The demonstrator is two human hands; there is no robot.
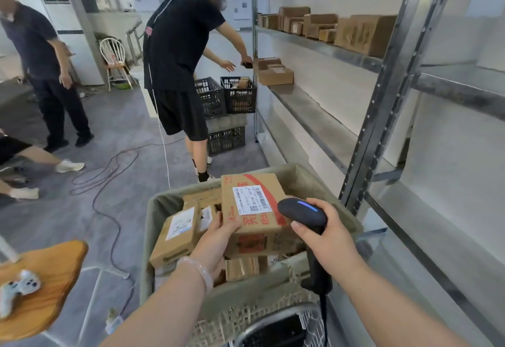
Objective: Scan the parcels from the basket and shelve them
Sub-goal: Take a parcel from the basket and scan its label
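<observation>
Above basket (246, 290), right hand (329, 240) around scanner (300, 211)

Both bare forearms are reaching forward over the near rim of the basket (153, 218). The left grip (216, 240) is holding the near left corner of a cardboard parcel (254, 237) above the basket. Its thumb is lying along the parcel's top edge and its fingers are curling round the side. A pale bracelet (200, 270) is sitting on that wrist. The right grip (325, 234), toward the basket's right side, is wrapping round the handle of a black barcode scanner (302, 211), forefinger stretching across the front beneath the scanner's head.
</observation>
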